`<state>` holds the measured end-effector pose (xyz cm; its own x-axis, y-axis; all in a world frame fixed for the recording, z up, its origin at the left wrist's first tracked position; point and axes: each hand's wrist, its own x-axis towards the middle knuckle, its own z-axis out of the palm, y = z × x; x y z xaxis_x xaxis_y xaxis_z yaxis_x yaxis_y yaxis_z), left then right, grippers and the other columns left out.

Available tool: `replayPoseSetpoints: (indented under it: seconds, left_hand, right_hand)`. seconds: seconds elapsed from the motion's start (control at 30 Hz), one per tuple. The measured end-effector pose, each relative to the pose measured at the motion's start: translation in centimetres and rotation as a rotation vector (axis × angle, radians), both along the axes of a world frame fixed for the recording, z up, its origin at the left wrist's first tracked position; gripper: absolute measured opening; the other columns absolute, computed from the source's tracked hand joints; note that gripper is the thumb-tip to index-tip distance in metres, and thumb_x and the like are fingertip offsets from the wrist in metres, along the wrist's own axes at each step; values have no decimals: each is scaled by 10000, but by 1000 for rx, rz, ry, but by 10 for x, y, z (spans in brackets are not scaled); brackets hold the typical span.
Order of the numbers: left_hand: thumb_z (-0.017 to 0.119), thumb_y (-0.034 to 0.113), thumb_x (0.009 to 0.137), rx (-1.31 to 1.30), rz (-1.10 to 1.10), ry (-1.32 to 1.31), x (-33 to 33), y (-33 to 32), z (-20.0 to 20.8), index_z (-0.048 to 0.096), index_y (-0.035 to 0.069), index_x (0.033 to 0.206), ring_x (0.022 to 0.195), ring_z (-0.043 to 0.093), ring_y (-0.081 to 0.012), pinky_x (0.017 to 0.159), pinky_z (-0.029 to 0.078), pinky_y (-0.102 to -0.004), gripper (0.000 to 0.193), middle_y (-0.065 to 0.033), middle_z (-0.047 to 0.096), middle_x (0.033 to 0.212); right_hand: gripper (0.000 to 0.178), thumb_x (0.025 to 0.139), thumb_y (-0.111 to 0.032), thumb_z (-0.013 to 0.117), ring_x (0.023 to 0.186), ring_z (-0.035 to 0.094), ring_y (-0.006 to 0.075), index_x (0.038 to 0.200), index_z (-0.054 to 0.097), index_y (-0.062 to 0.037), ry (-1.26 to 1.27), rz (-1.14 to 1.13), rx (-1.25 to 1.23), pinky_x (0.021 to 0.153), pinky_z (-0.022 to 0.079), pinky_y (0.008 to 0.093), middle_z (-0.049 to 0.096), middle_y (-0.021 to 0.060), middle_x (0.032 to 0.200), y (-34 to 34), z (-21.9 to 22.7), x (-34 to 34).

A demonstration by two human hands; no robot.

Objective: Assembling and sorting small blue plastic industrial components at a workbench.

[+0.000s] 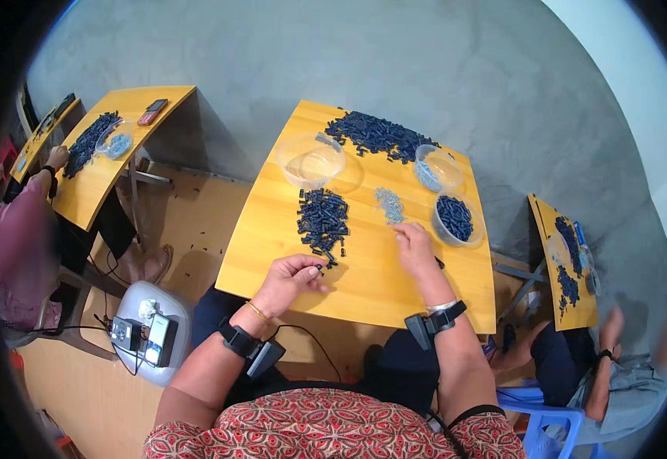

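Observation:
My left hand (291, 283) is closed in a pinch on a small black plastic piece (320, 268), at the near end of a heap of black tube-like pieces (323, 218). My right hand (416, 249) has its fingertips together at the near edge of a little pile of shiny, pale, tiny parts (389, 205); whatever they pinch is too small to make out. Right of that pile stands a clear bowl full of black pieces (456, 219). Behind it, another clear bowl (439, 168) holds pale bluish tiny parts.
An empty-looking clear bowl (310, 162) stands at the table's left. A large black heap (383, 136) covers the far edge. People sit at the left table (89, 200) and right table (578, 310). A grey stool (136, 302) with devices and cables stands at my left.

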<state>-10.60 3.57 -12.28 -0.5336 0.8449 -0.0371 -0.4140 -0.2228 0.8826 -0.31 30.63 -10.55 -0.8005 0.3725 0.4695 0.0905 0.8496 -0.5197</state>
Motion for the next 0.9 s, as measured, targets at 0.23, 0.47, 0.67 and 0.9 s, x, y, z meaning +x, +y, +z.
replayPoseSetpoints:
  seconds: [0.23,0.47,0.67,0.9]
  left_hand:
    - [500,54,880,32,7,79,5,-3,5,554,-29,1040,780,614,-173,755,517,-297,189,-58,591,862]
    - [507,60,877,19,-18,152,4,-5,5,554,-24,1043,782,614,-167,742,513,-288,192,-61,595,877]
    - [504,49,875,-23,-5,181,7,-2,7,557,-31,1035,780,614,-166,736,516,-283,187,-61,593,879]
    - [520,76,873,-4,4,148,6,-2,7,562,-38,1019,726,603,-126,699,504,-256,190,-37,590,815]
  right_hand:
    - [114,732,-35,547,806,566,334,831,603,-21,-16,-50,59,725,453,398,601,166,829,8,-3,8]
    - [140,710,-13,560,831,525,327,841,607,-32,-50,-8,154,742,430,399,572,150,819,6,4,-12]
    - [151,693,-7,565,847,496,315,834,602,-46,-149,19,357,737,415,402,548,129,837,2,7,-15]
    - [140,696,-34,570,847,496,290,827,610,-64,-227,95,467,726,427,378,540,107,827,-22,16,1]
